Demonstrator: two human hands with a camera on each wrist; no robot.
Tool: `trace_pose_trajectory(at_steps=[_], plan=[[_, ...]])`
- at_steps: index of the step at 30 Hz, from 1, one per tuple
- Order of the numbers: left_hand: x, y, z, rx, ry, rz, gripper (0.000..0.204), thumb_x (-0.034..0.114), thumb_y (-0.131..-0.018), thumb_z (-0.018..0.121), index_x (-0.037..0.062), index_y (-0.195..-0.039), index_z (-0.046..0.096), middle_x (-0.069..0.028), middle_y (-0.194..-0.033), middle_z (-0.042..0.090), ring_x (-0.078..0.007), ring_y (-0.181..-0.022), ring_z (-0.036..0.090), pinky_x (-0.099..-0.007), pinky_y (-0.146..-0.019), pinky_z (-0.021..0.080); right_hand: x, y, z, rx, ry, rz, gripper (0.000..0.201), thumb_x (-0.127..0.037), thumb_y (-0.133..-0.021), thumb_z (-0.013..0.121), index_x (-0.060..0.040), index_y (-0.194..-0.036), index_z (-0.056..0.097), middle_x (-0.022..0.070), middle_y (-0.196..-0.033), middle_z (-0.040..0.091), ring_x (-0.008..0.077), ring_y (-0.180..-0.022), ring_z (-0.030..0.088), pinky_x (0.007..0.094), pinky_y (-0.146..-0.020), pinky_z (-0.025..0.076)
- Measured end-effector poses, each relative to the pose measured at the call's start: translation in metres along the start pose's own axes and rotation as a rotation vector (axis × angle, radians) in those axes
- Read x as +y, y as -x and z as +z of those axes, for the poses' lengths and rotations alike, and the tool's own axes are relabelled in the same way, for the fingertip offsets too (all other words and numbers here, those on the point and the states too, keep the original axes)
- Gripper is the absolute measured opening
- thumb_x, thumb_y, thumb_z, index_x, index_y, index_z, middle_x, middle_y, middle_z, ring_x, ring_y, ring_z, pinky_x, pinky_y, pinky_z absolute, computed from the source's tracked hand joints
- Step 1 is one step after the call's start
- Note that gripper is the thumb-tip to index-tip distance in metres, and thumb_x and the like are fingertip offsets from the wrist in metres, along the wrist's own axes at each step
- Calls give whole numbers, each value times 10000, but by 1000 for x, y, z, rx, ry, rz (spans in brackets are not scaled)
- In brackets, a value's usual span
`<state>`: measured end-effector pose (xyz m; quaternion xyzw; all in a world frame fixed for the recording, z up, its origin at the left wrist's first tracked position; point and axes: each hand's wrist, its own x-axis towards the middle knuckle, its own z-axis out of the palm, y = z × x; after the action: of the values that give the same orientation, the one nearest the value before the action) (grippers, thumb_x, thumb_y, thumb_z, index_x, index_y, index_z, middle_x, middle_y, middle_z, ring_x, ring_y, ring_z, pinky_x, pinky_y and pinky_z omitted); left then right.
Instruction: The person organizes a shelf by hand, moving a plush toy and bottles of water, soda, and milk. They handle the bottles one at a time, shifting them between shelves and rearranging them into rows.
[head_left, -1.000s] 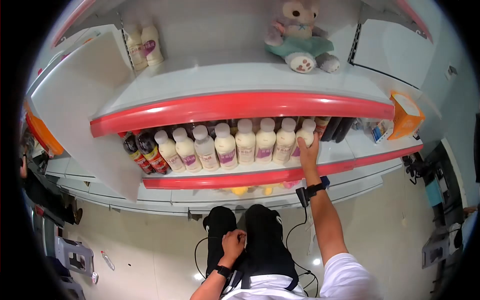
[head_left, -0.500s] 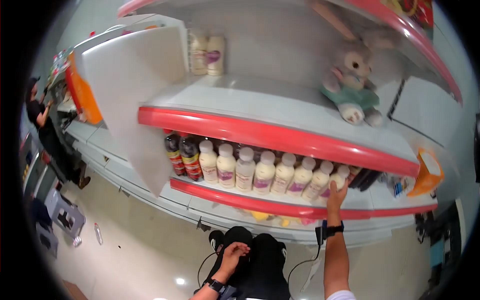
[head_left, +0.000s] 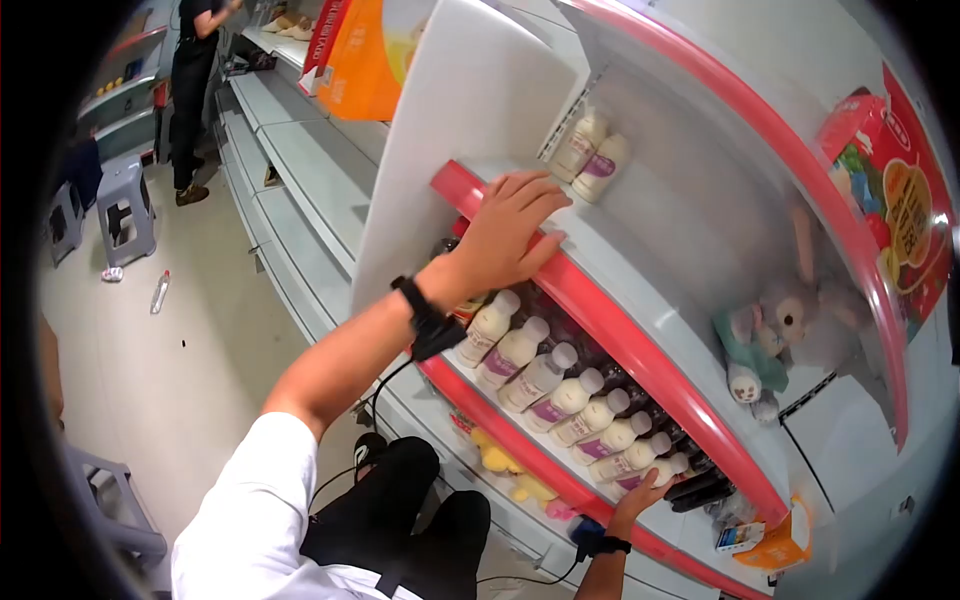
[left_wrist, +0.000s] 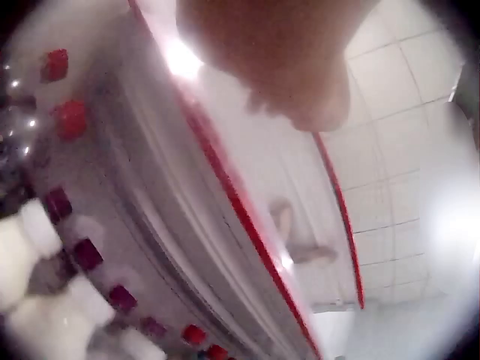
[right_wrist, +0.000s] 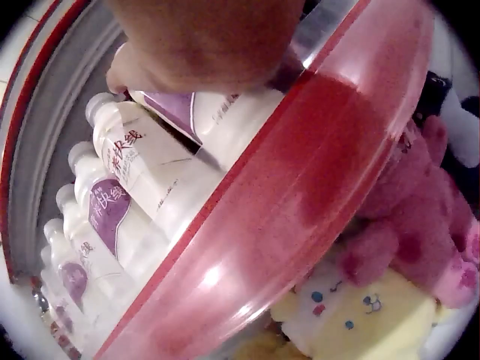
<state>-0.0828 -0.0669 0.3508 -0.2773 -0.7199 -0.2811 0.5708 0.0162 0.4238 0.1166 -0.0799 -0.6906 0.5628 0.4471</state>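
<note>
My left hand point(head_left: 505, 235) is raised over the red front edge point(head_left: 600, 310) of the upper shelf, its fingers loosely extended and nothing held. Beyond its fingertips stand two white milk drink bottles point(head_left: 590, 155) with purple labels, in the shelf's left corner. Lower down, my right hand point(head_left: 638, 498) grips the bottle at the right end of a row of milk drink bottles point(head_left: 560, 400) on the lower shelf. In the right wrist view, that hand point(right_wrist: 210, 45) covers the top of the end milk drink bottle point(right_wrist: 232, 124), and its purple label shows below the palm.
A plush toy point(head_left: 770, 345) sits at the upper shelf's right side. A white divider panel point(head_left: 450, 120) bounds the shelf on the left. Dark bottles stand behind the milk row. An orange box point(head_left: 785, 540) lies at the right end; plush toys point(right_wrist: 367, 300) sit below. Another person point(head_left: 190, 90) stands far left.
My left hand has risen from my lap to the upper shelf's edge. The head view has turned and tilted left. My right hand stays at the end bottle of the lower row.
</note>
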Motion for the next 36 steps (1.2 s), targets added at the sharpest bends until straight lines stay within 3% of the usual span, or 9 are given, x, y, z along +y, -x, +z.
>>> trace_pose_trajectory(at_steps=[6, 9, 14, 15, 17, 18, 23, 27, 36], plan=[[-30, 1, 24, 27, -177, 18, 205, 262, -813, 684, 74, -782, 609, -90, -792, 584, -300, -830, 572, -437, -870, 420, 62, -25, -34, 36, 292, -193, 719, -337, -1029, 554, 40, -1548, 229, 235, -1571, 293, 323, -1421, 338, 416, -1188, 239], [-31, 1, 22, 87, -110, 37, 196, 256, -806, 690, 81, -773, 609, -83, -781, 574, -291, -810, 570, -438, -875, 423, -4, 0, -36, -83, -22, -236, 716, -365, -1023, 533, -14, -1565, 223, 209, -1513, 349, 319, -1367, 386, 448, -1164, 256], [-30, 2, 27, 158, -90, 12, 194, 253, -805, 695, 87, -758, 607, -70, -770, 561, -274, -802, 560, -424, -871, 426, -111, 73, -33, -432, 407, -428, 883, -570, -871, 613, 15, -1474, 343, 203, -1407, 442, 351, -1321, 415, 492, -1111, 307], [-30, 1, 26, 159, -85, 14, 195, 254, -805, 696, 87, -756, 607, -69, -768, 559, -273, -804, 559, -421, -872, 426, -163, 93, -17, -663, 436, -414, 1069, -708, -848, 625, 58, -1498, 260, 240, -1449, 379, 375, -1374, 361, 507, -1154, 259], [-31, 3, 25, 127, -85, 10, 203, 258, -810, 699, 84, -755, 609, -71, -771, 564, -270, -815, 559, -417, -886, 419, -219, 96, 10, -863, 518, -947, 645, -244, -768, 714, 29, -1325, 537, 239, -1301, 554, 477, -1250, 483, 591, -1048, 383], [-32, 2, 25, 115, -89, 11, 205, 257, -814, 698, 82, -754, 609, -72, -772, 566, -269, -816, 558, -417, -888, 416, -236, 96, 19, -911, 540, -1082, 838, -763, -902, 411, -42, -1282, 607, 218, -1282, 585, 459, -1247, 506, 594, -1045, 360], [-32, 0, 23, 108, -59, 32, 214, 251, -858, 678, 76, -754, 615, -74, -775, 572, -269, -821, 552, -410, -879, 406, -369, 53, 135, -1015, 499, -1564, 385, -344, -757, 735, -96, -1038, 646, 95, -1024, 634, 334, -1038, 597, 540, -899, 473], [-34, -1, 18, 80, -46, 26, 221, 253, -882, 667, 76, -755, 626, -73, -786, 582, -267, -827, 549, -404, -858, 404, -394, -4, 245, -1020, 592, -1356, 347, -149, -718, 745, -14, -1018, 635, 185, -1057, 619, 389, -945, 611, 464, -860, 502], [-39, 1, 26, 146, -30, 35, 222, 273, -875, 670, 95, -746, 636, -64, -788, 584, -254, -833, 552, -390, -838, 410, -367, -132, 428, -680, 918, -1308, 459, -318, -893, 673, -60, -1263, 585, 176, -1247, 598, 365, -1158, 570, 456, -977, 472]])
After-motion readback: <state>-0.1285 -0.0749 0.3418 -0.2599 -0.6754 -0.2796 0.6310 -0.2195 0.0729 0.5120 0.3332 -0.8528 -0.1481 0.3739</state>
